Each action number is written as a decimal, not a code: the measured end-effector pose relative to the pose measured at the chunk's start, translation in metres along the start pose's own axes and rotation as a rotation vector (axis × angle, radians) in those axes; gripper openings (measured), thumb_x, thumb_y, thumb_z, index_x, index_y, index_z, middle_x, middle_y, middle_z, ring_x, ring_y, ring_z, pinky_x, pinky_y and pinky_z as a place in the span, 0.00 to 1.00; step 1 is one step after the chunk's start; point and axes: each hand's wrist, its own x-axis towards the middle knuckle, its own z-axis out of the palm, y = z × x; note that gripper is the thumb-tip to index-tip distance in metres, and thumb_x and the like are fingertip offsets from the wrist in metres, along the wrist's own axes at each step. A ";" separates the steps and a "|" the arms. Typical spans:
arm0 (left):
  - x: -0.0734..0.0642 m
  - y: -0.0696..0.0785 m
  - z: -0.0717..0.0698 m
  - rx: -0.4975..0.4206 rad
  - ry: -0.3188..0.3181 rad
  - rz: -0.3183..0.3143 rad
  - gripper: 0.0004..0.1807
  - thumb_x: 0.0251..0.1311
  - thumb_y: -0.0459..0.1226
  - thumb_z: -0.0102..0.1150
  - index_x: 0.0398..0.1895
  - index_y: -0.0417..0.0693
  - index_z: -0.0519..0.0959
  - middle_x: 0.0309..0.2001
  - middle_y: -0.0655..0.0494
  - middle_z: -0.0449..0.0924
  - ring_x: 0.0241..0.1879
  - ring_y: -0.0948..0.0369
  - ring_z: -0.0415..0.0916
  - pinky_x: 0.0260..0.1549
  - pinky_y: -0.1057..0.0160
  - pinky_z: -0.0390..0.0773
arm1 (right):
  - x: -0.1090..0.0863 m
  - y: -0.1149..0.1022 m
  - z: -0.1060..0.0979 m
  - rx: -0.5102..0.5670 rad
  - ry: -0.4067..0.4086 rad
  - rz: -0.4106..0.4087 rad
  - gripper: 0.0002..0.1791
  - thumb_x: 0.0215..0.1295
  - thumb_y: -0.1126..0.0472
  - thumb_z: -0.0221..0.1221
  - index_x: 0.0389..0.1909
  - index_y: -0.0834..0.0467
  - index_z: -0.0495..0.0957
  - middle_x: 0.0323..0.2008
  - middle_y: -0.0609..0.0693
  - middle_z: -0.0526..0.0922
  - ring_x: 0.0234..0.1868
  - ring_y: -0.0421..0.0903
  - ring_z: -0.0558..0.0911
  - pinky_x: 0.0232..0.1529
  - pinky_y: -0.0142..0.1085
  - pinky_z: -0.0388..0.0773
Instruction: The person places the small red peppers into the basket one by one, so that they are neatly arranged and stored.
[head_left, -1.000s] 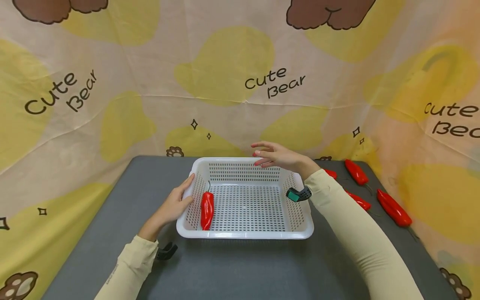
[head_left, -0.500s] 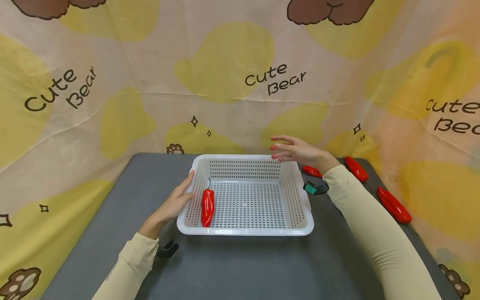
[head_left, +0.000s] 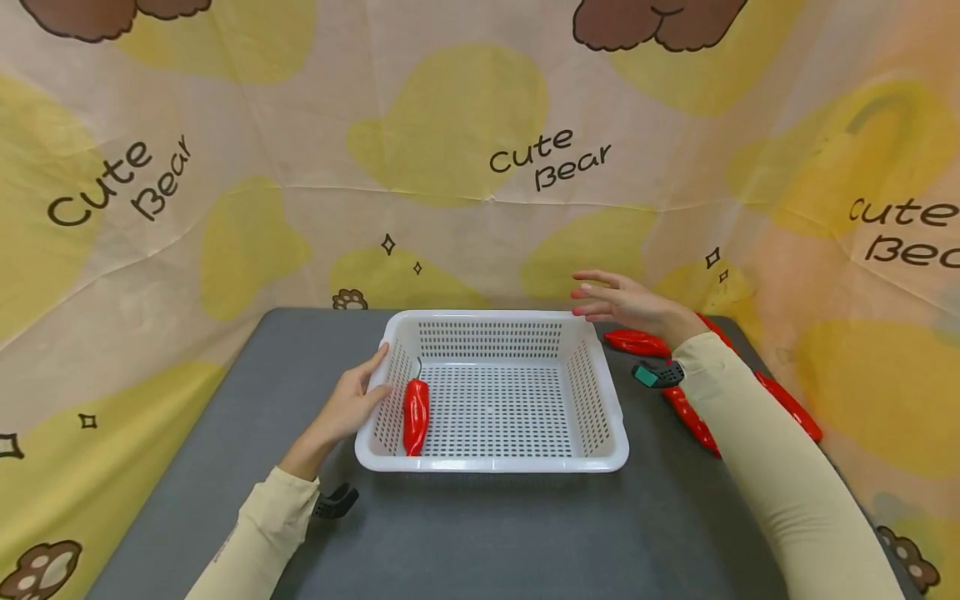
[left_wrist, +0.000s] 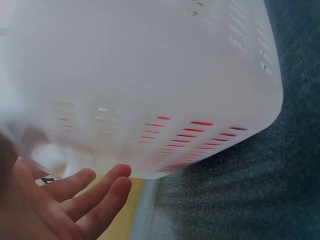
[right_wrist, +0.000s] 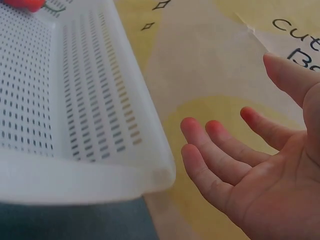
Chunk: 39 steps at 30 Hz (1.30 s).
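Observation:
A white perforated plastic basket (head_left: pixel 491 465) stands on the grey table, with one red chili pepper (head_left: pixel 416 417) lying along its left side. My left hand (head_left: pixel 351 404) holds the basket's left rim, thumb over the edge; in the left wrist view its fingers (left_wrist: pixel 102 205) lie along the outside wall. Above the basket's far right corner hovers my right hand (head_left: pixel 633 304), its fingers loosely spread. The right wrist view shows nothing in that hand (right_wrist: pixel 265 175), and it is apart from the basket rim (right_wrist: pixel 145 95).
Several red chili peppers lie right of the basket: one near its far corner (head_left: pixel 637 342), one partly under the right sleeve (head_left: pixel 686 417), another by the table's right edge (head_left: pixel 791 407). A patterned cloth (head_left: pixel 450 125) hangs behind the table (head_left: pixel 480 542).
My right hand has moved right from over the basket's back rim to its far right corner, still empty. The left hand, basket and pepper inside stay put.

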 end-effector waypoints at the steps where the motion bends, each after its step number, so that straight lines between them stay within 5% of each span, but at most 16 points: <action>1: 0.000 0.000 0.000 0.005 -0.002 0.006 0.38 0.69 0.27 0.50 0.80 0.38 0.48 0.74 0.26 0.56 0.60 0.30 0.74 0.39 0.49 0.88 | -0.001 0.001 -0.002 0.000 0.003 0.002 0.35 0.80 0.54 0.45 0.80 0.60 0.46 0.78 0.68 0.55 0.72 0.67 0.68 0.75 0.55 0.62; 8: -0.002 -0.001 0.000 0.011 -0.023 -0.014 0.39 0.69 0.28 0.50 0.80 0.38 0.48 0.74 0.27 0.57 0.57 0.32 0.77 0.38 0.51 0.89 | -0.011 0.014 -0.018 -0.017 0.023 0.028 0.37 0.80 0.52 0.46 0.81 0.60 0.44 0.77 0.69 0.55 0.58 0.46 0.83 0.69 0.44 0.75; 14: -0.002 -0.001 0.000 0.019 -0.016 -0.008 0.39 0.69 0.27 0.50 0.80 0.38 0.48 0.74 0.26 0.58 0.55 0.32 0.79 0.37 0.50 0.89 | -0.019 0.022 -0.027 -0.014 0.036 0.044 0.37 0.80 0.51 0.44 0.80 0.62 0.43 0.77 0.70 0.54 0.51 0.36 0.84 0.71 0.47 0.72; 18: -0.001 -0.001 0.000 0.019 -0.015 -0.013 0.39 0.69 0.28 0.50 0.81 0.40 0.49 0.74 0.27 0.59 0.53 0.32 0.80 0.35 0.51 0.89 | -0.022 0.030 -0.032 -0.025 0.038 0.054 0.38 0.80 0.50 0.44 0.81 0.62 0.42 0.78 0.69 0.52 0.62 0.51 0.81 0.74 0.54 0.64; 23: 0.000 -0.001 0.000 0.019 -0.009 -0.007 0.39 0.69 0.27 0.50 0.80 0.40 0.49 0.74 0.27 0.59 0.53 0.33 0.80 0.35 0.52 0.89 | -0.022 0.046 -0.039 -0.024 0.038 0.079 0.39 0.80 0.49 0.43 0.81 0.63 0.40 0.79 0.68 0.47 0.74 0.72 0.61 0.76 0.60 0.57; 32: 0.001 0.000 0.001 0.020 -0.002 -0.003 0.39 0.68 0.27 0.50 0.80 0.39 0.49 0.73 0.26 0.59 0.53 0.32 0.80 0.35 0.52 0.89 | -0.026 0.073 -0.049 -0.021 0.028 0.162 0.41 0.80 0.47 0.42 0.80 0.65 0.36 0.78 0.72 0.48 0.74 0.67 0.65 0.76 0.58 0.58; 39: 0.002 0.001 -0.001 0.027 0.004 -0.007 0.39 0.68 0.26 0.50 0.80 0.39 0.49 0.73 0.26 0.58 0.54 0.32 0.79 0.36 0.51 0.89 | -0.029 0.089 -0.059 -0.011 -0.008 0.270 0.42 0.80 0.46 0.41 0.81 0.61 0.32 0.78 0.72 0.49 0.76 0.70 0.59 0.76 0.60 0.60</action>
